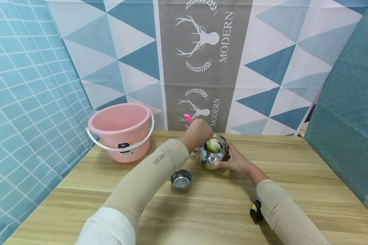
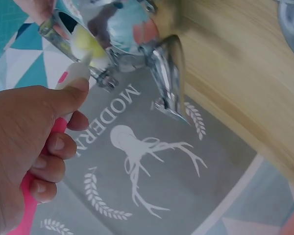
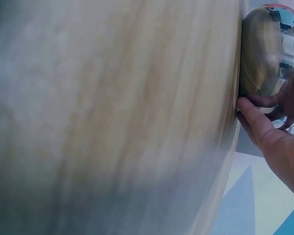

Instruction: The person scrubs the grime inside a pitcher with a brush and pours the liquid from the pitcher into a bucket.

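A shiny metal teapot (image 1: 209, 159) stands on the wooden table, its mouth uncovered and its hoop handle (image 1: 219, 136) up. My left hand (image 1: 198, 133) grips the pink handle (image 2: 30, 196) of a sponge brush above the pot. The brush's yellow and white sponge head (image 1: 213, 146) is inside the mouth. In the left wrist view the thumb lies along the brush's white neck, near the pot's spout (image 2: 167, 73). My right hand (image 1: 237, 160) holds the teapot's body from the right, thumb at the front. In the right wrist view its fingers (image 3: 257, 117) curve around the low side.
A metal strainer basket (image 1: 181, 181) with a perforated bottom sits on the table in front of the pot. At the back left stands a pink bucket (image 1: 138, 136) with a white handle. Patterned cloth (image 1: 138, 58) hangs behind the table, and blue cloth (image 1: 27, 102) hangs at left.
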`<state>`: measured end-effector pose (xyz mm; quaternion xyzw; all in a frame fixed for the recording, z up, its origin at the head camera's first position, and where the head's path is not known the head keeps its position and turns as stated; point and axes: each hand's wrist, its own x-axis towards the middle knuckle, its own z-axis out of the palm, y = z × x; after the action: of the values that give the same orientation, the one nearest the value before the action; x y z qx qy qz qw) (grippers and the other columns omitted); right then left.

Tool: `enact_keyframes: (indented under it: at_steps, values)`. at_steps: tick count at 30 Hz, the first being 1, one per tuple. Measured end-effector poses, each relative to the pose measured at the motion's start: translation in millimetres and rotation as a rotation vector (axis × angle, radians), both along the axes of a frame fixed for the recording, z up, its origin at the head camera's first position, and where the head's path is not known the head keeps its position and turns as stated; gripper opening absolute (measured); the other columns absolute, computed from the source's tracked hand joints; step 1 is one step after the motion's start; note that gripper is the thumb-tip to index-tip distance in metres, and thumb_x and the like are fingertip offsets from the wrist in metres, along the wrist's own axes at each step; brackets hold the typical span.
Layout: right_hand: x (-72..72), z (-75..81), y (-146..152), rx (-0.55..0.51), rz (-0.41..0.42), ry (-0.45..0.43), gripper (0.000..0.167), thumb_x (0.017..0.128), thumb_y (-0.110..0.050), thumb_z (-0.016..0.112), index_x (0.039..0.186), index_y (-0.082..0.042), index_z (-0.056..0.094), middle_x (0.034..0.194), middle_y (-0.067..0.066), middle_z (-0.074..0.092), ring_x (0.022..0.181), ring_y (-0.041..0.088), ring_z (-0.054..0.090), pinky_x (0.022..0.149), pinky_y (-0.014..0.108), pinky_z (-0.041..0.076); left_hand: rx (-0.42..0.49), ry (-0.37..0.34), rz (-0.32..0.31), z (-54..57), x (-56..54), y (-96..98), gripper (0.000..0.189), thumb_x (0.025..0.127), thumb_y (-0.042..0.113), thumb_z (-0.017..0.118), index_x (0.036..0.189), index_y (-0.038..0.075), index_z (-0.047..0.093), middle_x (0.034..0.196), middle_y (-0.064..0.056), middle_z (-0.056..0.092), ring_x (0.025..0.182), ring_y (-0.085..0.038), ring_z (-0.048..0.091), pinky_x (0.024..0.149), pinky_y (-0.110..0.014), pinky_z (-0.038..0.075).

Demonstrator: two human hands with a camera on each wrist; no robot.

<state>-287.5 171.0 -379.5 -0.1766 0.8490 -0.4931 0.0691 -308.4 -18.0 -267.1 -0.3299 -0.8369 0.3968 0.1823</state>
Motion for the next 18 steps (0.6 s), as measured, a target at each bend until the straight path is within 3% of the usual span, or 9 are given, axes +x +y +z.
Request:
enact_keyframes:
  at_steps: [6, 8, 14, 18]
  values:
    - [1.7, 3.0, 1.5, 0.014, -0.003, -0.009, 0.109, 0.083, -0.028, 0.079, 0.154, -0.004, 0.0, 0.154, 0.024, 0.017, 0.142, 0.042, 0.018, 0.111, 0.061, 0.019, -0.027, -0.039, -0.01, 2.5, 5.8, 11.0, 0.015, 0.093, 0.021, 0.06, 0.081, 0.025, 0.069, 0.069, 0.01, 0.058, 0.058, -0.006, 0.043, 0.049, -0.024, 0.04]
    - [2.0, 3.5, 2.0, 0.019, -0.005, -0.014, 0.109, 0.083, -0.028, 0.079, 0.154, -0.004, -0.001, 0.155, 0.024, 0.016, 0.143, 0.041, 0.016, 0.112, 0.061, 0.018, -0.043, -0.069, -0.012, 2.5, 7.7, 12.3, 0.009, 0.09, 0.031, 0.066, 0.083, 0.025, 0.069, 0.07, 0.01, 0.058, 0.059, -0.007, 0.043, 0.049, -0.024, 0.039]
    - [1.1, 2.7, 2.0, 0.009, -0.005, -0.027, 0.109, 0.082, -0.028, 0.08, 0.154, -0.003, 0.002, 0.153, 0.024, 0.018, 0.142, 0.042, 0.016, 0.111, 0.061, 0.018, -0.07, -0.143, -0.025, 2.5, 12.7, 7.1, 0.041, 0.065, 0.057, 0.08, 0.088, 0.024, 0.07, 0.076, 0.009, 0.063, 0.064, -0.008, 0.049, 0.054, -0.027, 0.048]
    - [0.6, 1.1, 1.6, -0.011, 0.006, -0.036, 0.108, 0.082, -0.027, 0.08, 0.154, -0.005, 0.003, 0.153, 0.024, 0.019, 0.142, 0.042, 0.018, 0.11, 0.062, 0.021, -0.051, -0.166, -0.036, 3.2, 17.3, -0.8, 0.045, 0.061, 0.058, 0.083, 0.089, 0.024, 0.071, 0.079, 0.008, 0.066, 0.066, -0.008, 0.053, 0.057, -0.03, 0.052]
